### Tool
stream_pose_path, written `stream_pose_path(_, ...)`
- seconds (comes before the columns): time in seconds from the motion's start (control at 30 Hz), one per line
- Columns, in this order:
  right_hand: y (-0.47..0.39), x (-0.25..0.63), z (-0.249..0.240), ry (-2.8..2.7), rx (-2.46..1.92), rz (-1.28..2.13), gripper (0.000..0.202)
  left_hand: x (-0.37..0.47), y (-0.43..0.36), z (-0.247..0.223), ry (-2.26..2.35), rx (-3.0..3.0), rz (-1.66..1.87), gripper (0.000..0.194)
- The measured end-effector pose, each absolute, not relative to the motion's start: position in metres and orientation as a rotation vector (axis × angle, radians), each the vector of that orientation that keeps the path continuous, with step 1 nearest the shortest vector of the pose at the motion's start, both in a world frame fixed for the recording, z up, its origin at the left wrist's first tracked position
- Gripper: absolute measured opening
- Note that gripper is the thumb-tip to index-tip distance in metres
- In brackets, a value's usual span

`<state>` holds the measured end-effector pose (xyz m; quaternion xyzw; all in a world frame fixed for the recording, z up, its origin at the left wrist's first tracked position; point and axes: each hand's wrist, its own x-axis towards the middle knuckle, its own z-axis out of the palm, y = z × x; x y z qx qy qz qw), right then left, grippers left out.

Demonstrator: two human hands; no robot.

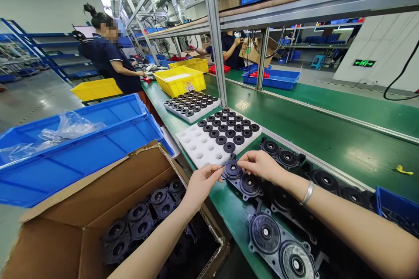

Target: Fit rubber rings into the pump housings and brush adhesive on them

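A black plastic housing (250,185) with two round wells lies on the green bench. Over its far well sits a black round disc (232,168) with a light centre. My left hand (203,183) pinches the disc's left edge between thumb and fingers. On the opposite edge, my right hand (260,165) has its fingertips closed, with a bracelet on that wrist. Just beyond, a white foam tray (193,141) carries rows of black discs, its left holes bare. Nearer me rests another housing (279,244) with discs in both wells.
An open cardboard box (52,246) of black housings stands left, before a blue bin (75,139) with clear plastic. More housings (284,154) line the right side. A metal post (214,35) rises behind the tray. Co-workers (113,59) stand farther along the bench.
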<state>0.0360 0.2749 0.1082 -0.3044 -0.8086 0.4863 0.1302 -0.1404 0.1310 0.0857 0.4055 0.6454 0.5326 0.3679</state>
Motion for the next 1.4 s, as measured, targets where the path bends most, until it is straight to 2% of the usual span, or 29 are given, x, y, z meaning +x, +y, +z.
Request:
stream_pose_path(0.33,0.278,0.009,0.096,-2.378,-1.144,1.155,0.017,-0.155,0.158,0.045,1.696,1.070,1.296,0.027)
stream_pose_path(0.73,0.272,0.009,0.090,-2.434,-1.118,1.000,0.012,-0.151,0.153,0.048,1.638,1.092,1.418,0.041)
stream_pose_path(1.4,0.267,0.009,0.094,-2.479,-1.161,0.921,0.013,-0.149,0.153,0.050,1.576,1.027,1.406,0.042)
